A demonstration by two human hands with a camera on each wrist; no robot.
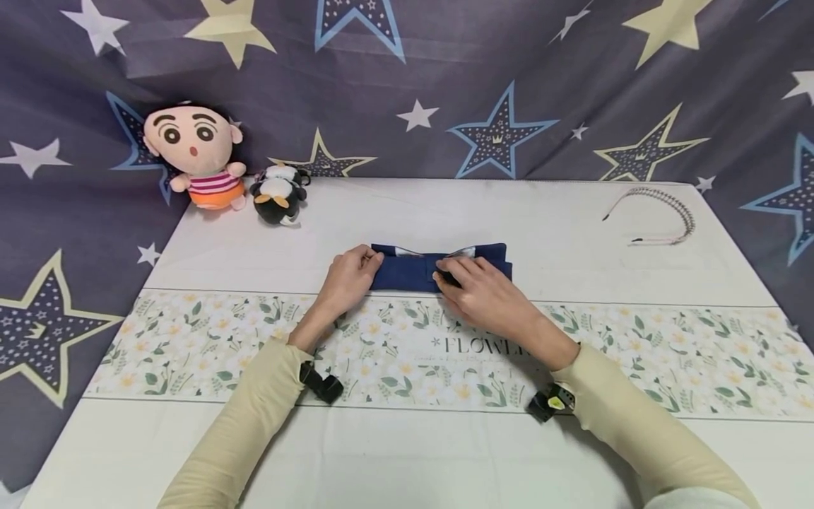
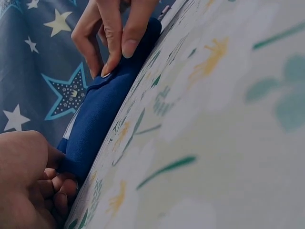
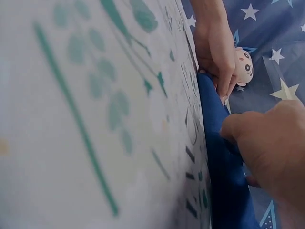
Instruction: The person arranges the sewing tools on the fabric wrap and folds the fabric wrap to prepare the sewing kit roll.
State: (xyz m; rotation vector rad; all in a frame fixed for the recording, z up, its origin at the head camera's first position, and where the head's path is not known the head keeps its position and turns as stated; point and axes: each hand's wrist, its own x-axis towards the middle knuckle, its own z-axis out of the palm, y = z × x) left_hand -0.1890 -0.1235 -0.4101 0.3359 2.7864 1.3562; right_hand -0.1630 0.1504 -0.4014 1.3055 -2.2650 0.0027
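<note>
A navy blue folded cloth piece lies across the middle of the table, pale lining showing along its back edge. In the head view my left hand pinches its left end between thumb and fingers. My right hand bends over the middle, its fingertips at a small flap; they hide part of it. From the left wrist, the blue cloth looks rounded along its front, with the right hand's fingers and thumb gripping near the flap. The right wrist view shows the cloth running between both hands.
A plush doll and a small penguin toy sit at the back left. A thin headband lies at the back right. A floral printed band crosses the table, with a star-patterned curtain behind.
</note>
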